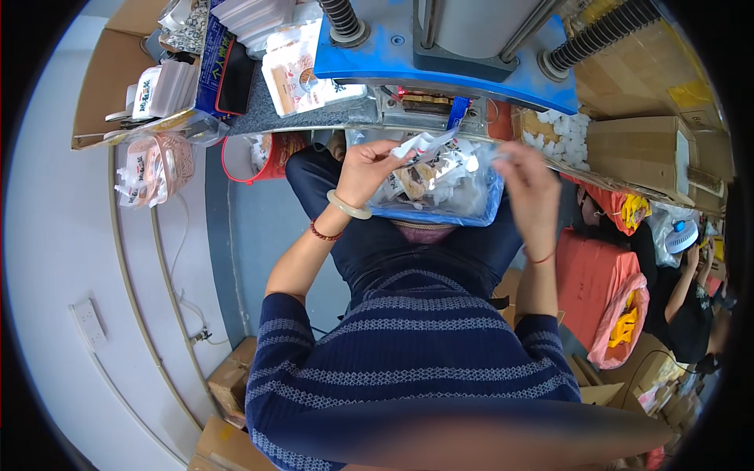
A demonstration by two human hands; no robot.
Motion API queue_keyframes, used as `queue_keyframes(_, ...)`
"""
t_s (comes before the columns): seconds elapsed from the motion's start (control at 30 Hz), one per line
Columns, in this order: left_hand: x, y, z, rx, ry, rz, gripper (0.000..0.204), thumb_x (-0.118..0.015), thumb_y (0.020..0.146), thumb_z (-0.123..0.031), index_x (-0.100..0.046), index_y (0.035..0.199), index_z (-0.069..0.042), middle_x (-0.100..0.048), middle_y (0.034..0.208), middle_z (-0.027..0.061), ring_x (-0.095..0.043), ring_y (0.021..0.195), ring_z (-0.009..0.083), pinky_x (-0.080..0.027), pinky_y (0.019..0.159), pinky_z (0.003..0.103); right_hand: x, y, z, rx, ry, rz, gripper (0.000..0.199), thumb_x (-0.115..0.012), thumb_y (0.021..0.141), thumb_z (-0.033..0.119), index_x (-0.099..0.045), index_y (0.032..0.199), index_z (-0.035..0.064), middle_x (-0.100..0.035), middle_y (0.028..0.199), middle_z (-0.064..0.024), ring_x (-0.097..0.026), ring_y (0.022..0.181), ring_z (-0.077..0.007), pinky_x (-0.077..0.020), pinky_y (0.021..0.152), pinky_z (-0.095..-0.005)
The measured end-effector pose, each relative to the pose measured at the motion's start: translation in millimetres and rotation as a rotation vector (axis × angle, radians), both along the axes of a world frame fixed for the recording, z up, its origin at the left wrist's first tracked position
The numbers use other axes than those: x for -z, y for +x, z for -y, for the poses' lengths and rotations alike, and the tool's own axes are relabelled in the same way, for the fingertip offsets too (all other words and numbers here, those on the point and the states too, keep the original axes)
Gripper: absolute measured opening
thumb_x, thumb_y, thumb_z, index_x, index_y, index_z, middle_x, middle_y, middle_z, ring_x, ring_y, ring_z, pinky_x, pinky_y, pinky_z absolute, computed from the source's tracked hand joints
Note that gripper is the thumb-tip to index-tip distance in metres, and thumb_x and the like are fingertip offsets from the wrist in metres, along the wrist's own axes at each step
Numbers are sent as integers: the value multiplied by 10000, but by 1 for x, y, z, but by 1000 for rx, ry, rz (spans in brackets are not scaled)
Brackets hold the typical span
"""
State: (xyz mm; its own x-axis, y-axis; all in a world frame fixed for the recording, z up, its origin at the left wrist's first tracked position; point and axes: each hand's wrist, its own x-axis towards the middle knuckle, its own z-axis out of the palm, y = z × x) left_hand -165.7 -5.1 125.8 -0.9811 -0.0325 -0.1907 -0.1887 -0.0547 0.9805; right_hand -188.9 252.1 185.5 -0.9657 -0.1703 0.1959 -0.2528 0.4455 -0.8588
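My left hand (367, 174) is closed, thumb and fingers pinching a thin white printed plastic piece (422, 146). Across from it, my right hand (531, 179) is raised with its fingers bent. Motion smears those fingertips, so whether they grip anything is unclear. Under both hands, between my knees, sits a blue tub (493, 206) lined with clear plastic. Inside lie several printed and clear plastic pieces (432, 182).
Above the worktable (294, 119) stands a press with a blue plate (440, 82) and springs. Stacked printed plastic pieces (302, 72) lie left of it; a red bucket (267, 169) stands below. White scraps (561, 137) and cardboard boxes (636, 153) are at right. Another person's arm (682, 286) shows far right.
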Motion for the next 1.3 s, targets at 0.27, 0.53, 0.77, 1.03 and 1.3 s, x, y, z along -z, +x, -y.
queue_keyframes(0.27,-11,0,-11,95,-88,-126,151,-710,865,-67,-723,988,18,-683,791,0,-551,708,21,-450,624,186,-25,-16,43,-108,-99,-215,153,-701,823,1,-676,974,-10,-670,981,-89,-638,880,-173,-501,763,-270)
queue_keyframes(0.53,7,0,6,485,198,207,260,-684,913,-190,-704,1036,38,-698,913,13,-568,824,29,-482,733,199,-12,-38,31,-551,237,-91,174,-663,874,125,-674,1012,18,-666,1012,-119,-652,885,-241,-507,782,-345)
queue_keyframes(0.77,16,-47,-6,66,672,398,218,-692,888,-120,-686,999,68,-716,942,110,-678,826,141,-541,749,267,2,-37,15,18,40,-22,252,-645,918,171,-638,1120,22,-688,967,-121,-660,859,-205,-513,771,-305)
queue_keyframes(1.03,18,-57,-6,93,610,356,212,-689,891,-120,-680,989,68,-712,944,100,-676,810,132,-545,730,277,122,-11,-28,-200,363,231,159,-614,887,151,-656,936,6,-648,810,-180,-640,754,-295,-487,690,-342)
queue_keyframes(1.3,28,-22,44,30,14,146,348,-608,960,-254,-637,1156,33,-696,1054,116,-671,963,175,-535,844,296,426,-7,11,-595,816,507,341,-558,864,298,-669,1144,138,-653,1134,-211,-638,1027,-361,-492,888,-441)
